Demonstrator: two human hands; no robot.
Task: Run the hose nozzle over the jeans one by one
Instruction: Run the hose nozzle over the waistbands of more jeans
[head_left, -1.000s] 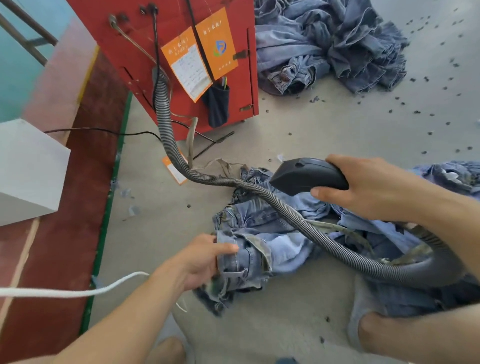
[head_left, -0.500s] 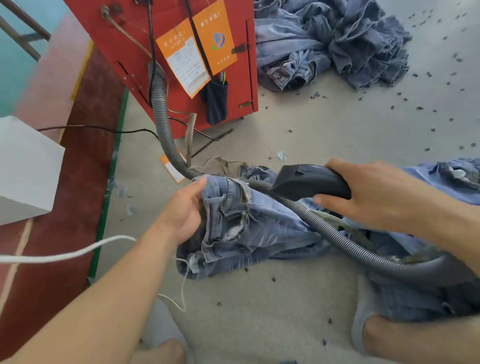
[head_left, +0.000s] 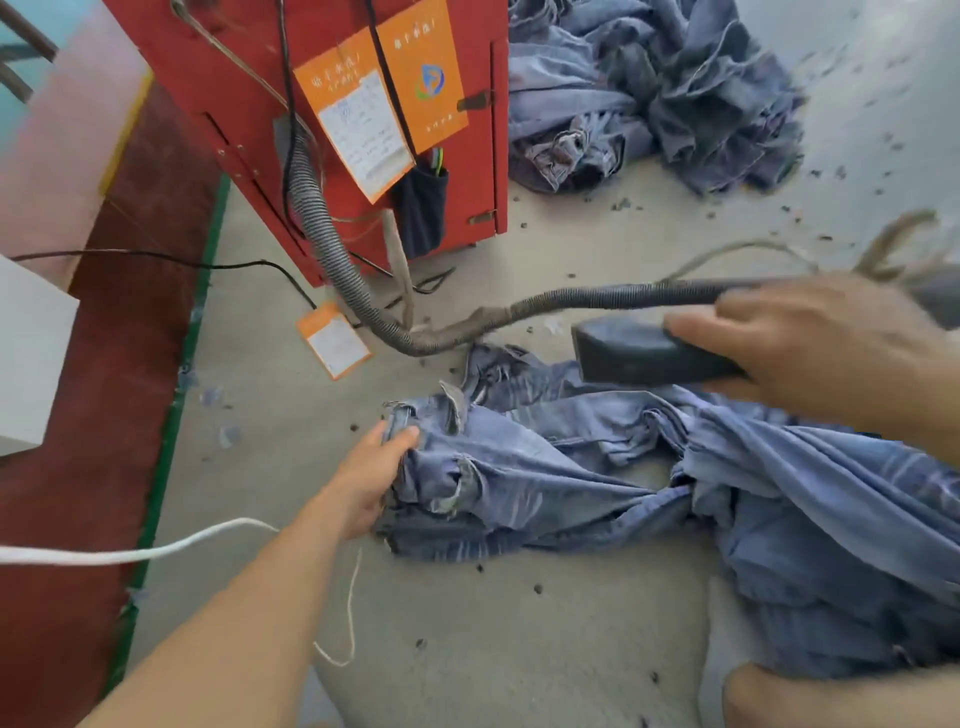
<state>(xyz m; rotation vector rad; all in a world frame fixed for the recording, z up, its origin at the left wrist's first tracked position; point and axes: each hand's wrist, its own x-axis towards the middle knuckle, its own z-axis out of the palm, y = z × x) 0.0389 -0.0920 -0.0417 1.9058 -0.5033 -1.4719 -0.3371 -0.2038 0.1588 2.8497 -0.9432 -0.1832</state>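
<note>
While the left hand (head_left: 371, 475) grips the waistband end of one pair of jeans (head_left: 545, 478) at about seven o'clock of the floor (head_left: 519, 639), the right hand (head_left: 810, 343) is closed round the black hose nozzle (head_left: 639, 351) at three o'clock, holding it just above the denim rather than on it. Judging by this, the pass over this pair seems barely begun. Whether the heap of jeans (head_left: 649, 98) at one o'clock beside the red machine (head_left: 332, 130) is finished work or still waiting cannot be told. More denim bunches under the right forearm at four o'clock, so several pairs probably remain. The held pair is pale blue, washed and faded, rumpled, with its legs twisted toward the right. The ribbed grey hose (head_left: 322, 244) runs from the machine at twelve o'clock, curving across the floor to the nozzle.
</note>
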